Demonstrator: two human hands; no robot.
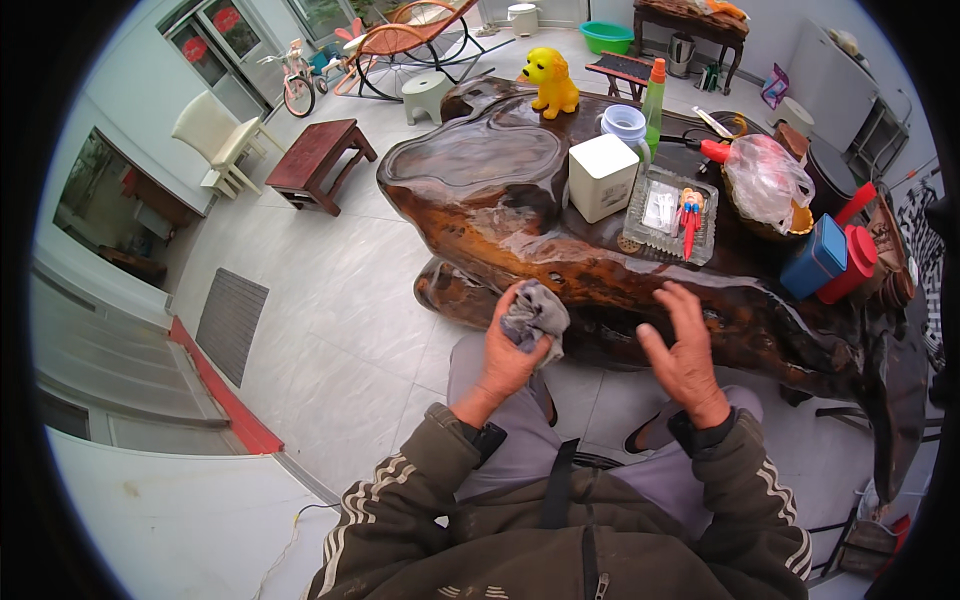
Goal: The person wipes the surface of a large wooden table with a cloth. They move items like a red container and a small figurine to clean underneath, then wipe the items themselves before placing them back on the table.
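Observation:
My left hand grips a crumpled grey cloth just in front of the carved wooden table. Fingers spread, my right hand is raised near the table's front edge and holds nothing. On the glossy tabletop, beyond both hands, stands a white box-shaped container. Beside it lies a glass tray holding a small red-and-blue figure and a packet of white sticks. A yellow dog figurine sits farther back, left of a pale plastic jug and a green spray bottle.
To the right are a bowl with a plastic bag, a blue tin and a red canister. A low wooden stool, a white chair, a plastic stool and a rocking chair stand on the tiled floor.

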